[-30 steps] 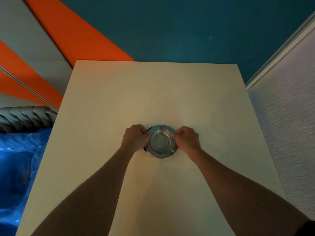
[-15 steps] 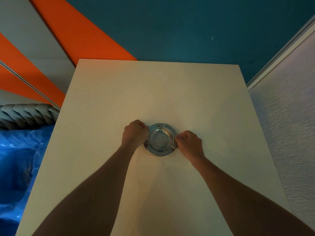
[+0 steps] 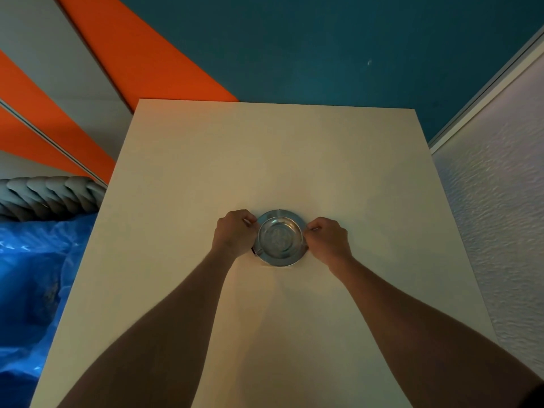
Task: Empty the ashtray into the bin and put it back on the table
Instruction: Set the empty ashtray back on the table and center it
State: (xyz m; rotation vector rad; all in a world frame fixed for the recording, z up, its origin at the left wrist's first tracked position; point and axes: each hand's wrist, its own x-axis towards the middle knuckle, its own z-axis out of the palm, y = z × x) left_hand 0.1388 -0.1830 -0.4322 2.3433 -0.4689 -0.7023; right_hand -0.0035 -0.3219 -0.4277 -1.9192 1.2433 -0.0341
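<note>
**Two hands grip one metal ashtray on a pale table**

One round, shiny metal ashtray sits near the middle of a cream table. Its shallow bowl looks bare; whether any ash lies in it cannot be told. The left hand pinches the ashtray's left rim, fingers curled. The right hand pinches the right rim the same way. Beside the table's left edge lies one crumpled blue plastic bag, its contents hidden.
</note>
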